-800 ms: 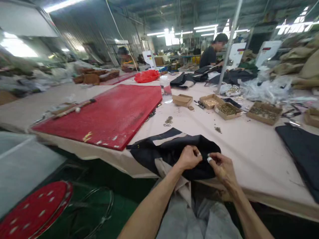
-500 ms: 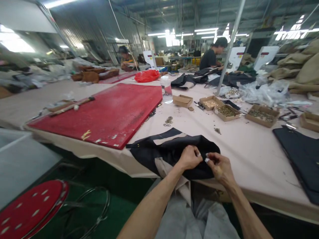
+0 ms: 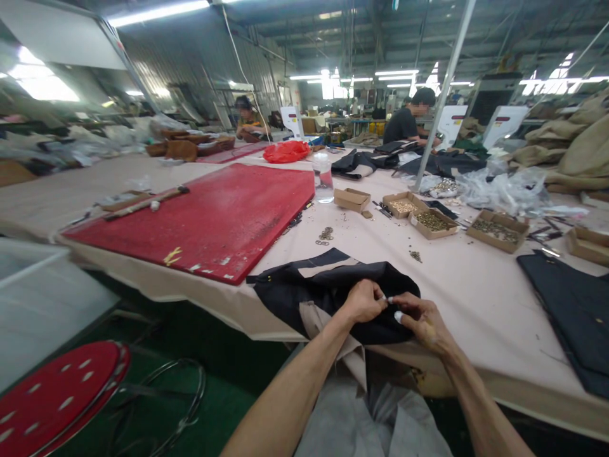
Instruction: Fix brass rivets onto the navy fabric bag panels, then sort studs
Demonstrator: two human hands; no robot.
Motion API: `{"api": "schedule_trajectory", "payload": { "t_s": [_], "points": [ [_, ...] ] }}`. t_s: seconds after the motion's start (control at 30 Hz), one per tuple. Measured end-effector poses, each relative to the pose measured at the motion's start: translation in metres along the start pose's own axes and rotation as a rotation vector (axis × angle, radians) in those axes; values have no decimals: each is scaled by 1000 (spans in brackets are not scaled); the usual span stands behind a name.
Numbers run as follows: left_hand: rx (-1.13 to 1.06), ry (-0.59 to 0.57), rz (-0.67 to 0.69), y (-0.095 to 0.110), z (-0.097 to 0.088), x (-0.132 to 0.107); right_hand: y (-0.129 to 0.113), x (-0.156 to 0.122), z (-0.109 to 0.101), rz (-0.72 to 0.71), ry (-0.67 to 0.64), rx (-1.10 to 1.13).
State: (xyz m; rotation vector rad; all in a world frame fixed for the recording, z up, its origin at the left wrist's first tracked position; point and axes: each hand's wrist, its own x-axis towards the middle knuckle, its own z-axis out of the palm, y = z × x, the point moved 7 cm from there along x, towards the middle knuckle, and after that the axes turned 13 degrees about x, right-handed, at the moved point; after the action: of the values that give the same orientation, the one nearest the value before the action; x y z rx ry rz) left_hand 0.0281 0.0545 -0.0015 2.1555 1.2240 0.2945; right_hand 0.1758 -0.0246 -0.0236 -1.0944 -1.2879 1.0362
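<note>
A black bag-like piece with a beige strip and beige lining lies partly folded at the table's front edge. My left hand is closed, its fingertips pinching the black material near the right end. Close beside it is my right hand, its forefinger reaching to the left fingertips and its thumb held apart, lower down. White coverings show on some fingertips. Anything small between the fingertips is too tiny to make out. Beyond the piece lie a cluster of metal rings and a small heap of metal bits.
A red board bears a hammer. Cardboard boxes of small hardware, a clear bottle and a metal pole stand farther back. Black pieces lie right; a red stool stands left. Two people sit across.
My right forefinger has moved up and left to the left fingertips, and its thumb has parted from it. The left hand keeps its pinch. The view has shifted slightly.
</note>
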Motion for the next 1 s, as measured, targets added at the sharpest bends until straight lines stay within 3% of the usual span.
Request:
{"api": "schedule_trajectory", "payload": {
  "t_s": [0.27,0.53,0.63,1.0],
  "points": [
    [-131,-48,43,-14,7,4,-12,7,7,47,-33,2],
    [-171,-34,20,-26,11,7,18,18,1,347,61,40],
    [-179,-38,31,-30,15,9,22,20,-2,362,133,60],
    [-236,-47,62,-41,24,14,26,23,4,363,184,5]
  ]
}}
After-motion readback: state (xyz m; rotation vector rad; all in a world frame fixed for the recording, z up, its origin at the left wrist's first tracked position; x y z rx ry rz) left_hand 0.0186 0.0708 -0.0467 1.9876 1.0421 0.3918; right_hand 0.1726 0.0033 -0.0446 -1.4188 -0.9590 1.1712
